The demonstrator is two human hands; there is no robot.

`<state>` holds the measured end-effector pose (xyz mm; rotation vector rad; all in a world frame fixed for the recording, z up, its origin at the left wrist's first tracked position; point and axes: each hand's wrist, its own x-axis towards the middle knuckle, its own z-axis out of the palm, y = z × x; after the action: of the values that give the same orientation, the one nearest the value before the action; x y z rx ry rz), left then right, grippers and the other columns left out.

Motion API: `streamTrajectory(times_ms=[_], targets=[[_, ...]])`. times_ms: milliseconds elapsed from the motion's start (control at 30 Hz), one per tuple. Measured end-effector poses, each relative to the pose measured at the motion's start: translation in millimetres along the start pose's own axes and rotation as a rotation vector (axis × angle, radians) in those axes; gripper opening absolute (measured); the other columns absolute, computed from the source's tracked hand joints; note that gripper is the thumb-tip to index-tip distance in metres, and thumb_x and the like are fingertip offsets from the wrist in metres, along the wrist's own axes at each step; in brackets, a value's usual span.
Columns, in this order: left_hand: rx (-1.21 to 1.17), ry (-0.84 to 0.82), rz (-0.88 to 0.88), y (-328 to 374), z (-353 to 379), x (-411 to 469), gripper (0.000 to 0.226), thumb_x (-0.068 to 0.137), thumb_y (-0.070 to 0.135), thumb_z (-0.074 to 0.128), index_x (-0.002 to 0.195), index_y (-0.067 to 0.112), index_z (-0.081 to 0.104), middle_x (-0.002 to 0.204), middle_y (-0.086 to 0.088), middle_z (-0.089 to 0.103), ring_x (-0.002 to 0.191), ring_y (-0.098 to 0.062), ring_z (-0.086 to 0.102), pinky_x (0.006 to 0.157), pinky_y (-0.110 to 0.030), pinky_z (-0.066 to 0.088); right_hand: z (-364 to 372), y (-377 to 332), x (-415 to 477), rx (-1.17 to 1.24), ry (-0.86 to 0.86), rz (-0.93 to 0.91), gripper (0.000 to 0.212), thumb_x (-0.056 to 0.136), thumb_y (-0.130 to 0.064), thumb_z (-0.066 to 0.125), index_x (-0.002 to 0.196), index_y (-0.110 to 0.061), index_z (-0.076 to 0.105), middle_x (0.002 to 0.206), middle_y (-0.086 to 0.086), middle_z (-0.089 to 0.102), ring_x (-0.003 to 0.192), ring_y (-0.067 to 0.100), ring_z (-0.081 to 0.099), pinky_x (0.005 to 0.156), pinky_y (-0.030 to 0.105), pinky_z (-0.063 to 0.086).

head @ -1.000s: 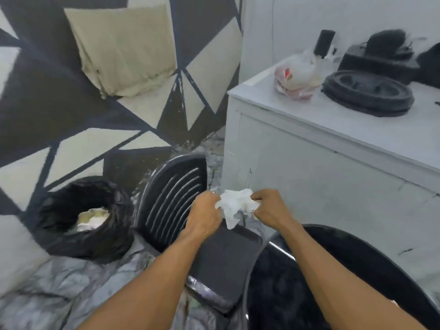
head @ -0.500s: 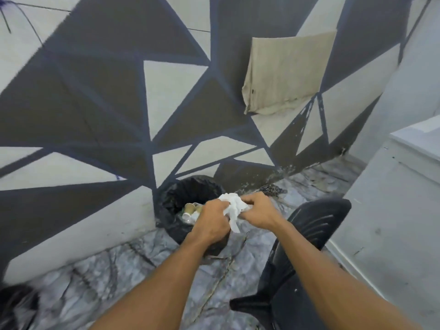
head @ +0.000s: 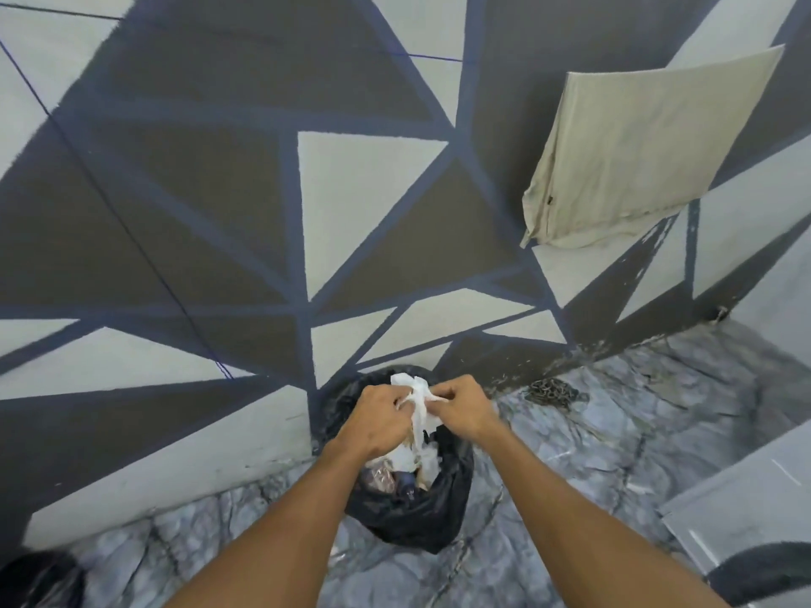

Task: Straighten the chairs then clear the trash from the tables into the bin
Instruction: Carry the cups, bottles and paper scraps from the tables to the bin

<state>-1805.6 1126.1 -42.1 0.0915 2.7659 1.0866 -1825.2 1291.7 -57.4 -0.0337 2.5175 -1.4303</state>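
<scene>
A crumpled white tissue (head: 416,399) is pinched between my left hand (head: 382,418) and my right hand (head: 461,405), both closed on it. They hover directly over the bin (head: 421,515), which is lined with a black bag and stands on the floor against the patterned wall. Inside the bin I see white paper, plastic wrap and other trash. My forearms cover the bin's near left rim.
A beige cloth (head: 632,155) hangs on the grey and white triangle-painted wall. The white counter's side (head: 746,498) is at the lower right, with a dark rounded edge (head: 763,572) below it. A dark object (head: 35,581) sits at the bottom left corner. The floor is grey marbled.
I have turned left and stepped closer to the bin; both hands carried the tissue from beside the chair to right above the bin. The chair has left the view.
</scene>
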Motion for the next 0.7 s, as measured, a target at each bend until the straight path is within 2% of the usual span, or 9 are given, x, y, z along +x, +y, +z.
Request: streamTrajectory(times_ms=[133,167,200,233,300,367,467,600,700], targets=[[0.005,0.006,-0.023,-34,-2,66,0.021,0.093,0.012,0.055,0.102,0.004,0.073,0.102,-0.008,0.072,0.092,-0.025,0.066,0.08,-0.028,0.052,8,0,63,0.045,-0.039,0.114,0.03,0.086,-0.023,0.068,0.072,0.004,0.066,0.06,0.004,0.062,0.051,0.018,0.054,0.06,0.031,0.047],[0.004,0.001,-0.028,-44,1,82,0.018,0.092,0.011,0.058,0.097,0.005,0.074,0.097,-0.006,0.072,0.089,-0.024,0.066,0.076,-0.024,0.048,11,3,78,0.073,-0.036,0.164,0.037,0.088,-0.031,0.066,0.076,0.003,0.069,0.068,0.009,0.07,0.06,0.025,0.063,0.079,0.04,0.055],[0.003,0.0,-0.023,-54,4,97,0.016,0.091,0.011,0.059,0.091,0.006,0.074,0.091,-0.004,0.071,0.085,-0.025,0.065,0.072,-0.021,0.044,15,8,92,0.087,-0.028,0.206,0.042,0.091,-0.035,0.063,0.07,0.001,0.068,0.066,0.007,0.07,0.059,0.025,0.064,0.069,0.038,0.053],[0.004,-0.006,-0.024,-62,6,111,0.016,0.09,0.01,0.059,0.089,0.007,0.075,0.088,-0.003,0.071,0.083,-0.025,0.065,0.071,-0.02,0.043,18,14,106,0.093,-0.02,0.229,0.045,0.093,-0.032,0.061,0.058,-0.005,0.06,0.054,0.001,0.061,0.049,0.019,0.054,0.063,0.03,0.037],[0.022,-0.041,-0.022,-75,7,136,0.018,0.09,0.01,0.062,0.101,0.006,0.076,0.098,-0.004,0.073,0.091,-0.024,0.067,0.077,-0.019,0.046,28,26,134,0.069,0.002,0.242,0.035,0.093,-0.016,0.062,0.058,-0.015,0.063,0.051,-0.006,0.055,0.05,0.008,0.043,0.061,0.027,0.04],[0.055,-0.063,-0.025,-90,9,159,0.022,0.087,0.009,0.063,0.105,0.007,0.076,0.104,-0.006,0.074,0.092,-0.022,0.068,0.081,-0.024,0.051,41,33,153,0.046,-0.008,0.255,0.019,0.087,-0.003,0.065,0.092,-0.014,0.078,0.078,0.001,0.072,0.069,0.008,0.058,0.062,0.016,0.046],[0.094,-0.112,-0.035,-115,17,187,0.022,0.08,0.007,0.063,0.096,0.014,0.077,0.095,-0.005,0.075,0.084,-0.023,0.068,0.076,-0.032,0.056,63,45,178,0.061,-0.006,0.279,0.041,0.079,0.001,0.073,0.116,-0.014,0.07,0.091,0.006,0.072,0.083,0.014,0.065,0.074,0.02,0.054],[0.06,-0.164,-0.126,-146,32,202,0.029,0.08,0.007,0.064,0.105,0.016,0.075,0.104,-0.003,0.075,0.091,-0.02,0.069,0.082,-0.033,0.057,89,70,199,0.08,0.021,0.394,0.036,0.076,0.0,0.077,0.111,-0.008,0.073,0.097,0.01,0.074,0.086,0.012,0.065,0.087,0.029,0.055],[0.067,-0.202,-0.19,-172,51,211,0.028,0.081,0.016,0.064,0.107,0.016,0.074,0.106,-0.004,0.074,0.093,-0.022,0.068,0.083,-0.036,0.057,107,95,218,0.102,0.0,0.48,0.026,0.077,0.0,0.078,0.103,-0.002,0.075,0.095,0.013,0.074,0.085,0.012,0.064,0.077,0.019,0.049]])
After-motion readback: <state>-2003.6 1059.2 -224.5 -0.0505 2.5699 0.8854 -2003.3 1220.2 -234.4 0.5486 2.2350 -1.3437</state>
